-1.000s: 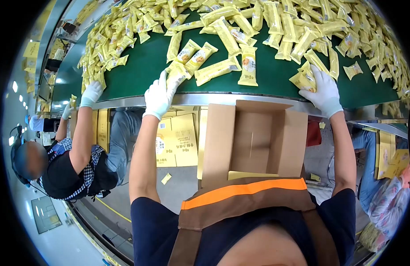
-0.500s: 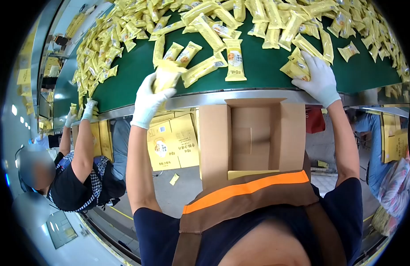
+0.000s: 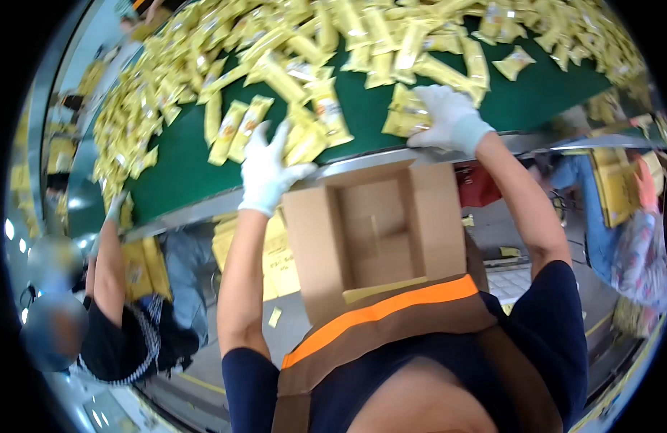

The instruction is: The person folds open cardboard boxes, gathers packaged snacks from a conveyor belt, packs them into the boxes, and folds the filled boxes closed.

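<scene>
My left hand (image 3: pixel 267 173), in a white glove, is at the near edge of the green conveyor belt (image 3: pixel 178 173). Its thumb and fingers are around a small bunch of yellow snack packets (image 3: pixel 304 138), though the fingers on the far side are spread. My right hand (image 3: pixel 449 119), also gloved, is closed on a few more yellow packets (image 3: pixel 405 114) at the belt's edge. Between my arms, below the belt, an open cardboard box (image 3: pixel 376 231) faces me with its flaps folded out. Its brown inner walls and bottom show.
Heaped yellow packets (image 3: pixel 149 94) cover the far side and left of the belt. A metal rail (image 3: pixel 369 157) runs along its near edge. Printed yellow cartons (image 3: pixel 275 263) stand below on the left. A co-worker (image 3: pixel 117 317) reaches to the belt at left; another person's clothing (image 3: pixel 643 252) shows at right.
The view has turned and shifted. My left hand has lowered its packets to the belt beside others. My right hand has drawn its packets left, closer to the left hand.
</scene>
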### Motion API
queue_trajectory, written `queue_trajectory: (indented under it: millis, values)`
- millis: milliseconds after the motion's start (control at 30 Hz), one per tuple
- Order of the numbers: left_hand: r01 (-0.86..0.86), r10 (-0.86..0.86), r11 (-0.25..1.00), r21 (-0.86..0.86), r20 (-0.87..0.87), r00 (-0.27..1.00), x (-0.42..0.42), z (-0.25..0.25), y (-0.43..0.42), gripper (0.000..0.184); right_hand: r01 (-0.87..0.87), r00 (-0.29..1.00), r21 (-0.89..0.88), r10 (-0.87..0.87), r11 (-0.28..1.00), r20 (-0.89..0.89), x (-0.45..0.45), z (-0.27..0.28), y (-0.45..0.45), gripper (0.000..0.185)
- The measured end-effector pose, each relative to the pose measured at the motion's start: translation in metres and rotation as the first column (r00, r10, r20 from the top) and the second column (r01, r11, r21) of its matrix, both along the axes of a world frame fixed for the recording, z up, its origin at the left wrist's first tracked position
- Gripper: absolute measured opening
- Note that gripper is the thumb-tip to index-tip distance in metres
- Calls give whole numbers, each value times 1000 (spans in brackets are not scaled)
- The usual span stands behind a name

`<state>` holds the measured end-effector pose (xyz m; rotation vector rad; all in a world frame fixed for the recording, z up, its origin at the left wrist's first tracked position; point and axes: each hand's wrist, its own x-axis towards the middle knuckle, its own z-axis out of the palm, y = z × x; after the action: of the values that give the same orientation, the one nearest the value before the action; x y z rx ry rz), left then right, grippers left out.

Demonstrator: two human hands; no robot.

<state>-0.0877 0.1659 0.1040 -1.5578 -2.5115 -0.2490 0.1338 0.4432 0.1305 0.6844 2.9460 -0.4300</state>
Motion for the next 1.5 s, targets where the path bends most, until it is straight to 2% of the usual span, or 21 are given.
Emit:
queue_trajectory:
  millis: [67,100,167,233,300,333,400,533,633,733,833,933,1000,1133,1200,1267,1300,1333,1400,1467,1500]
  values:
    - [-156,198,976,-153,317,927,10,22,9,115,-37,999,-97,39,995,16,3,1,9,89]
    - [-161,224,965,-207,329,918,9,25,12,117,-63,998,-25,63,998,1,6,-1,7,86]
    - [-179,288,931,-319,335,897,3,27,15,121,62,976,-483,-155,873,-155,9,18,7,80]
    - [-83,139,984,-157,384,913,-11,21,-1,118,81,894,-744,-379,663,-241,20,50,8,75]
    - [-60,39,998,17,582,812,-26,40,-11,116,131,910,-660,-354,740,-216,24,52,42,78]
    - [19,-60,995,97,433,900,-49,37,-15,116,111,936,-655,-300,748,-183,22,38,71,79]
    - [-219,-83,960,171,929,362,-67,51,-4,115,14,942,-817,-282,577,-183,7,17,102,79]
    - [-79,117,993,-90,576,809,-102,20,1,123,109,984,-701,-178,704,-26,-20,-12,107,88]
    - [-184,223,962,-200,196,955,-42,20,1,116,110,972,-223,-58,969,228,-16,37,44,87]
    - [-230,250,963,-140,143,958,-30,18,1,115,-127,988,253,146,959,-58,10,12,25,85]
    - [-286,302,950,-128,129,944,-44,8,1,119,15,987,199,18,980,-160,17,-15,30,85]
    - [-229,404,805,-548,223,887,-51,36,26,135,-25,996,148,37,989,-78,23,-2,20,102]
    - [-236,383,753,-614,117,916,-45,41,33,134,-77,997,119,72,990,40,29,7,20,110]
    - [-232,354,867,-440,218,910,-40,31,20,123,-81,995,118,74,990,64,26,-1,29,104]
    - [-259,338,933,-249,366,867,-49,23,4,122,-25,988,-158,0,987,-156,28,1,40,102]
    - [-339,49,918,204,792,609,-81,-9,-28,115,-2,895,-805,-358,594,-267,40,46,20,98]
    - [-466,-194,822,328,930,312,-50,31,-35,98,-154,895,-869,-306,470,-324,53,67,4,95]
    - [-559,-362,770,308,932,16,-33,55,-47,87,-296,900,-789,-119,539,-419,59,88,-14,91]
    - [-630,-718,643,435,630,-298,-14,64,-65,86,-515,845,-473,330,715,-421,58,116,-66,81]
    - [-630,-778,621,466,464,-424,7,73,-63,94,-656,754,-2,656,755,-36,47,113,-128,69]
    - [-601,-774,633,488,399,-491,19,77,-58,96,-685,697,108,691,721,-192,50,74,-147,53]
